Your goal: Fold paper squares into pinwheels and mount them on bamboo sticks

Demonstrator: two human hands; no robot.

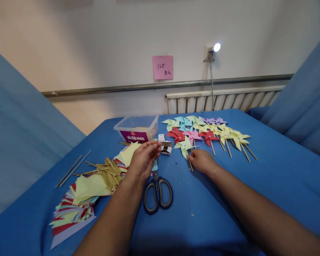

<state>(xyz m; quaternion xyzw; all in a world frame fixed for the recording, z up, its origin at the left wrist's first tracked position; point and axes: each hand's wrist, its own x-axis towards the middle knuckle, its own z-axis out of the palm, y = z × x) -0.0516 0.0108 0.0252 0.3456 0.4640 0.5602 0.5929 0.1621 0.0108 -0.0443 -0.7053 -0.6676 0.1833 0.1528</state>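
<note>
My right hand (pixel 203 161) is closed at the lower edge of a pale green paper pinwheel (pixel 185 145), by its wooden stick (pixel 191 165). My left hand (pixel 144 158) is raised over the table with thumb and fingers pinched together; anything between the tips is too small to make out. Just beyond those fingertips stands a small open box (pixel 166 152) with dark little pieces in it. Dark-handled scissors (pixel 158 193) lie below my left hand, their blades partly covering a bit of light blue paper.
Finished pinwheels (pixel 208 136) in several colours lie in rows at the back right. A clear plastic tub (pixel 135 125) stands at the back. To the left are a heap of short sticks (pixel 110 174), fanned coloured paper (pixel 69 213) and two longer sticks (pixel 72 171).
</note>
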